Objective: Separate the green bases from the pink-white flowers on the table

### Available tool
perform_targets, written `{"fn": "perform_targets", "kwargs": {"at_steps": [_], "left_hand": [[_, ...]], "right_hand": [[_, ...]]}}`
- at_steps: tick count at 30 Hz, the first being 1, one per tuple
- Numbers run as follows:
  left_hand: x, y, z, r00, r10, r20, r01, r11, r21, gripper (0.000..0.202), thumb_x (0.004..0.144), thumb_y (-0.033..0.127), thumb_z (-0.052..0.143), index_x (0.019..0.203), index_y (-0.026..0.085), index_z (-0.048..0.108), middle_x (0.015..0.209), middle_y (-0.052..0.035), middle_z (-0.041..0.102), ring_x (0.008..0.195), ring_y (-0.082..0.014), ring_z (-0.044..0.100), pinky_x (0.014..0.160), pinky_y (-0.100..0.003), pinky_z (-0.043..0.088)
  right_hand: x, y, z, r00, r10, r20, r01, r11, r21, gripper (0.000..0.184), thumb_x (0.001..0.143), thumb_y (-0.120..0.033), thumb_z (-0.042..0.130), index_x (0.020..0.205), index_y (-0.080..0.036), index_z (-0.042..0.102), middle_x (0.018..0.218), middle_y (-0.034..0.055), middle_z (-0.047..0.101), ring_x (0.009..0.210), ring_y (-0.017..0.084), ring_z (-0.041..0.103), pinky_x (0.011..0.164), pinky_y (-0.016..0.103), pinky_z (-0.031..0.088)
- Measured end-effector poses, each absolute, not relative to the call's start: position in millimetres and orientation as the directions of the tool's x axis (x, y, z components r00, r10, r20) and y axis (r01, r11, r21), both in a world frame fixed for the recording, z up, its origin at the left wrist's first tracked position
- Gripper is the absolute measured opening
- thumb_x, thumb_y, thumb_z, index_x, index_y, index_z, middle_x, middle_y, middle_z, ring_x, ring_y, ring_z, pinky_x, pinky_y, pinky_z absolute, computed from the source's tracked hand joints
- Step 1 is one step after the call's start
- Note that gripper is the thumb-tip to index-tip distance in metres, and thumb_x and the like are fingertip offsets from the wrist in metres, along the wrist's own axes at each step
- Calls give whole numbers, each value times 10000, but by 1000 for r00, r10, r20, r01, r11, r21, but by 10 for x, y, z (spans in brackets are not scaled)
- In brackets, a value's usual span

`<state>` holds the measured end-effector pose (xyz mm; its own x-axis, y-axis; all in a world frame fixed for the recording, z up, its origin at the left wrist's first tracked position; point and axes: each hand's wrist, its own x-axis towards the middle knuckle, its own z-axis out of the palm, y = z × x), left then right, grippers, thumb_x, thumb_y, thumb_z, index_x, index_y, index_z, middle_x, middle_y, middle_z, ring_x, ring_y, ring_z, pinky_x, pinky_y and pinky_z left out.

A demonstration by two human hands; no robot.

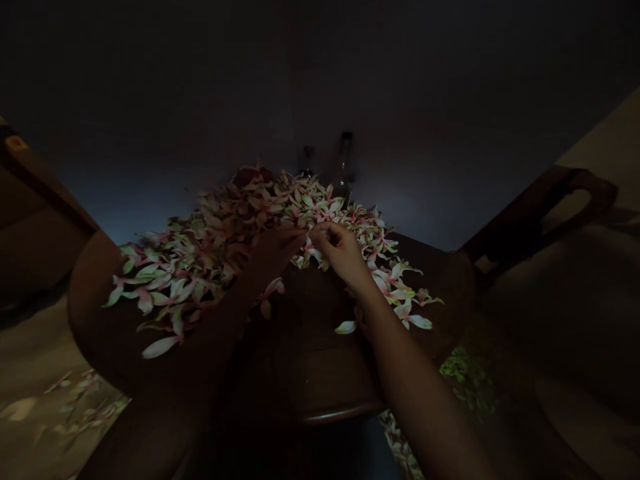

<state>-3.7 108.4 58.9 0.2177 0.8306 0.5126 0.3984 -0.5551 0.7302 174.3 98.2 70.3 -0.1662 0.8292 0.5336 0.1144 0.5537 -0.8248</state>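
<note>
Right hand [341, 253] pinching soft, narrow-petalled pink and white flowers [345, 213], heaped around and ahead of hands on round dark wooden table [320, 415]; left hand [277, 250] in shadow on pile, grip hard to make out. Beyond hands, dim glass bottle [343, 167], partly hidden.

Cream blossoms [170, 287] tipped pink, on an apparently dark brown table [320, 373]

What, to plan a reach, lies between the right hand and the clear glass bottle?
Pink-and-white flower petals lie between the right hand and bottle, in the head view.
</note>
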Motion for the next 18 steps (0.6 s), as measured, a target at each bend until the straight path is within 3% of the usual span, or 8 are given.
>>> {"fn": "perform_targets", "kwargs": {"at_steps": [7, 12, 18], "left_hand": [[-41, 1071, 615, 231, 823, 519, 394, -567, 723, 387, 900, 508, 546, 1017, 213, 767, 875, -18, 720, 774, -166, 661, 715, -260, 529], [-38, 1037, 656, 230, 823, 519, 379, -567, 731, 340, 884, 476, 581, 930, 208, 784, 882, -24, 732, 816, -178, 679, 774, -270, 548], [19, 973, 659, 186, 913, 364, 84, -384, 920, 324, 773, 480, 717, 853, 172, 776, 947, -50, 740, 831, -195, 703, 756, -310, 615]], "right_hand": [[1747, 986, 684, -158, 833, 530, 140, 550, -823, 306, 859, -496, 647, 897, -193, 662, 666, -36, 495, 590, 107, 410, 555, 251, 329], [1748, 979, 698, -165, 838, 520, 130, 541, -831, 316, 856, -510, 646, 877, -195, 643, 670, -35, 495, 590, 109, 420, 559, 252, 340], [1742, 995, 701, -156, 822, 547, 157, 567, -808, 301, 856, -497, 645, 864, -197, 615, 692, -34, 519, 632, 115, 458, 611, 254, 375]]}}
